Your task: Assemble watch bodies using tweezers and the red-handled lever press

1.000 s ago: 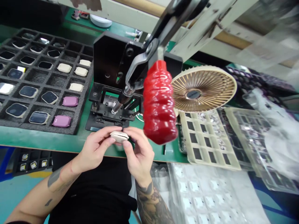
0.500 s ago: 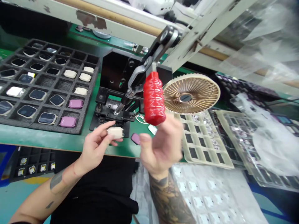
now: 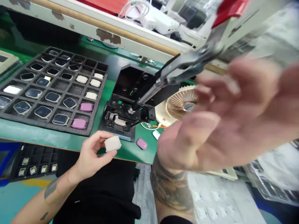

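Note:
My left hand (image 3: 91, 155) pinches a cream watch case (image 3: 113, 143) between thumb and fingers, just in front of the black toggle press (image 3: 127, 82). Under the press head, another cream piece (image 3: 120, 121) sits in the fixture, partly hidden by the frame. The lever's red handle (image 3: 230, 12) points up at the top right. Below it my right hand (image 3: 224, 124) is raised close to the camera, blurred, with its fingers apart and nothing in it. A purple watch case (image 3: 141, 143) lies on the green bench to the right of the press.
At left, a grey foam tray (image 3: 87, 124) holds watch bodies with dark screens plus cream and purple cases. A fan (image 3: 181, 104) stands behind my right hand. Below the bench edge are a dark tray (image 3: 39, 155) and clear plastic trays (image 3: 217, 199).
The lever has swung up from its lower position, and my right hand has risen to the right. My left hand has tilted the cream case. The cream piece in the fixture now shows.

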Tool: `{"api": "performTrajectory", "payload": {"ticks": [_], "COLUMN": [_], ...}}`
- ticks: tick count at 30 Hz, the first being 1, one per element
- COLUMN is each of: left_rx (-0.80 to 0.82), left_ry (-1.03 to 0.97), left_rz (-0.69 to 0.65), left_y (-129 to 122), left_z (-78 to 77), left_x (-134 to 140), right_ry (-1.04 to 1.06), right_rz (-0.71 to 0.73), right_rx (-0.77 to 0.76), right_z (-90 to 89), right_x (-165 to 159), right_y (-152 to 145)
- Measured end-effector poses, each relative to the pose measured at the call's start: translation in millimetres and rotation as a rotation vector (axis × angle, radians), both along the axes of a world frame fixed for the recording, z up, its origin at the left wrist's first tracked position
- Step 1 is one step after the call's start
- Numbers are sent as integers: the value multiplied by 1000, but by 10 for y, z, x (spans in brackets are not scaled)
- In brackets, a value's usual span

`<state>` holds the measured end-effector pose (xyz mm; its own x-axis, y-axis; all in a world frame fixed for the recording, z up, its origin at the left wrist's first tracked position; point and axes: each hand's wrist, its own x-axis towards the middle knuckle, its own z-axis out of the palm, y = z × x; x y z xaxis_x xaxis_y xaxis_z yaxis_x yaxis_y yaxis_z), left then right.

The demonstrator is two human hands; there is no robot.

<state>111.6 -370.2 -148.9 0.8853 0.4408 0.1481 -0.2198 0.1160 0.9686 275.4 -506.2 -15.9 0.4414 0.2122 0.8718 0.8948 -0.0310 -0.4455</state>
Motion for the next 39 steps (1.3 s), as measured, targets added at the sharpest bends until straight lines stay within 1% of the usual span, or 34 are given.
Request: {"api": "performTrajectory", "payload": {"ticks": [1, 2, 3, 4, 6, 8, 10, 12, 13, 14, 16, 17, 19, 21, 24, 26, 28, 30, 33, 36, 39], "left_rx": [98, 192, 271, 331, 411, 474, 546, 604, 622, 637, 691, 744, 902, 1099, 1356, 1453, 1490, 1500, 1559, 1638, 1665], "left_ry": [-10, -16, -17, -18, -22, -32, -54, -78, -86, -90, -75, -52, 7, 88, 246, 369, 450, 476, 510, 542, 470], "left_rz": [24, 54, 85, 114, 155, 176, 156, 116, 99, 93, 113, 127, 155, 164, 113, 23, -64, -105, -90, -90, -121], "left_y": [31, 62, 91, 118, 160, 186, 199, 202, 202, 203, 207, 209, 207, 192, 147, 117, 89, 55, -26, -112, -128], "left_z": [-2, -12, -27, -43, -69, -68, -38, 11, 37, 60, 98, 110, 129, 149, 205, 254, 298, 322, 318, 288, 272], "left_x": [-49, -97, -138, -169, -188, -154, -89, -33, -17, -10, -9, -5, 41, 163, 456, 636, 734, 736, 643, 578, 571], "right_ry": [-126, -141, -121, -49, 48, 66, 59, 102, 135, 170, 217, 231, 236, 228, 211, 205, 191, 156, 54, -47, -72], "right_rz": [-55, -65, -29, -1, -9, -55, -87, -104, -111, -116, -119, -120, -126, -138, -163, -170, -174, -175, -152, -106, -74], "right_rx": [100, 48, -47, -188, -446, -660, -848, -980, -1003, -995, -908, -845, -707, -587, -486, -479, -487, -484, -454, -445, -427], "right_z": [-165, -358, -564, -767, -1109, -1319, -1404, -1413, -1406, -1398, -1388, -1388, -1398, -1412, -1413, -1387, -1338, -1274, -1179, -1127, -1114], "right_x": [-55, -115, -175, -228, -296, -294, -231, -147, -112, -92, -109, -148, -266, -391, -495, -498, -470, -433, -385, -351, -340], "right_y": [-76, -152, -223, -282, -337, -290, -160, -6, 57, 102, 121, 95, -21, -188, -436, -551, -613, -630, -593, -516, -453]}}
